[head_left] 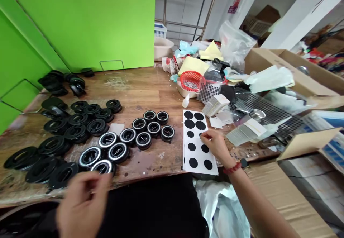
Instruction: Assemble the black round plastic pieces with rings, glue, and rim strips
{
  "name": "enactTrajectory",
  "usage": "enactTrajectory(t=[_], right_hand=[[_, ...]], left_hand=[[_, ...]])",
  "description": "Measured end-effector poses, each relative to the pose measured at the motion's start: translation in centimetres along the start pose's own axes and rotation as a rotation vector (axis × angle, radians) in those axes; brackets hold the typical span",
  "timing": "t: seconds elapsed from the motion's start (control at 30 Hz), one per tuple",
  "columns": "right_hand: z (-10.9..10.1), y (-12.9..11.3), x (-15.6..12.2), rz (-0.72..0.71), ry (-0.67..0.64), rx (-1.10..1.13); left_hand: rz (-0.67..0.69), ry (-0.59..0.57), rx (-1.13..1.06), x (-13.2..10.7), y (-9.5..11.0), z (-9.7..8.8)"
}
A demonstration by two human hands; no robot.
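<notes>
My right hand is at a white sheet of black round stickers, near the table's front edge. Its thumb and fingertips pinch at a black round sticker on the sheet, which they partly cover. Blurred by motion, my left hand hovers in front of the table edge, fingers curled; what it holds, if anything, cannot be made out. Beyond it stand black ring-shaped parts with pale white rims. Smaller rings of that kind sit in stacks between the two hands.
Plain black discs and rings crowd the left side. A red basket of small metal pieces, a small white bottle, card stacks and perforated sheets lie at the right. Cardboard boxes flank the table; green panels rise behind.
</notes>
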State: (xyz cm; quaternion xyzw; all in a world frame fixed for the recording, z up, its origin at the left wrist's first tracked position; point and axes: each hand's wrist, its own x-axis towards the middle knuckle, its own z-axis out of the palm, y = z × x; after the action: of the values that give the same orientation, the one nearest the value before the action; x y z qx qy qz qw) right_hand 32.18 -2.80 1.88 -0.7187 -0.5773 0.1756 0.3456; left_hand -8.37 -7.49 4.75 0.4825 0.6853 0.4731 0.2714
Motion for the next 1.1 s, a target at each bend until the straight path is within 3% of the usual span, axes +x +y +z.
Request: enactTrajectory(t=[0.07,0.1,0.2,0.27,0.37,0.5,0.63,0.77,0.9,1.0,1.1], right_hand=[[1.0,-0.4,2.2,-0.019,-0.001,-0.052],[1.5,-0.6,3.4,-0.025,-0.003,-0.079],[2.7,-1.2,7.1,-0.045,-0.026,-0.155],[3.0,-1.4,8.9,-0.061,-0.065,-0.195],[2.9,-1.7,10.6,-0.087,-0.159,-0.237],[2.5,-1.9,12.0,-0.106,-0.279,-0.287],[2.1,-1.9,13.0,-0.121,-0.372,-0.348],[2.0,-2.6,11.8,-0.183,-0.351,-0.44],[1.8,-4.0,7.2,-0.31,-0.263,-0.531],[0.4,-4.0,2.9,-0.39,-0.178,-0.545],[-1.9,-2.8,-0.6,-0.562,-0.004,-0.267]], left_hand=[[0.341,-0.378,0.012,-1.1,2.1,4.2],[0.442,-0.557,0.006,-1.6,3.2,6.4],[0.548,-0.85,0.041,-2.3,5.8,13.1],[0.613,-0.937,0.12,-1.8,7.3,17.0],[0.704,-0.965,0.365,0.3,9.5,21.9],[0.702,-1.014,0.585,4.6,11.5,26.4],[0.692,-1.107,0.671,7.2,11.9,28.6],[0.72,-1.111,0.732,7.6,11.9,29.1],[0.719,-1.096,0.761,7.1,12.1,28.8],[0.704,-1.077,0.765,6.6,12.1,28.2],[0.728,-1.033,0.723,6.5,12.3,26.6]])
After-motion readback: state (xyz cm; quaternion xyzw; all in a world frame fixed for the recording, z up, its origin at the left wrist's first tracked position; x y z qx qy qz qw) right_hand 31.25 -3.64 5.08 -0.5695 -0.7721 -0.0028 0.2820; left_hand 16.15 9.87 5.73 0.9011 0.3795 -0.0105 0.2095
